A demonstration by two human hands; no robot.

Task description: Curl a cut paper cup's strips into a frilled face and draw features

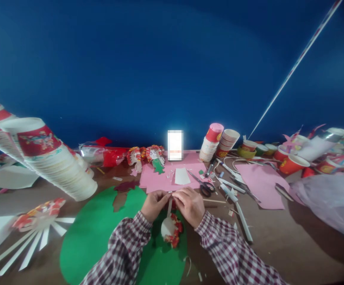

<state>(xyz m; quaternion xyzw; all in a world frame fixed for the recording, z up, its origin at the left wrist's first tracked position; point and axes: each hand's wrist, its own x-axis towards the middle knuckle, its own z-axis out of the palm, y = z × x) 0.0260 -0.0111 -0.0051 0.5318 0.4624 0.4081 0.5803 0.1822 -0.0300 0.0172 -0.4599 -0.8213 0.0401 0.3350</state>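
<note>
In the lower middle of the frame, a paper cut-out (167, 227) with a pale round back and a red and yellow edge is seen below the two hands, above a large green sheet (91, 233). A narrow white strip (170, 207) runs up from it, and the upper end of this strip is pinched at the fingertips. The grip of the left hand (155, 206) is closed, with thumb and finger pressed together on the strip; the grip of the right hand (189, 206) is also closed there, so that the two hands almost touch. By which hand more weight is carried cannot be told. Both arms are covered by checked sleeves (130, 237). Just beyond the hands, pink paper (154, 181) is spread on the brown desk (273, 249), and a white paper piece (182, 176) is laid on it. Scissors (206, 188) are placed near the right hand. At the left of the frame, a leaning stack of paper cups (53, 162) is seen, and below it a fan of white strips (38, 241). At the right edge, a cloudy plastic bag (332, 206) is placed. The background is filled by a blue wall (160, 71).
</note>
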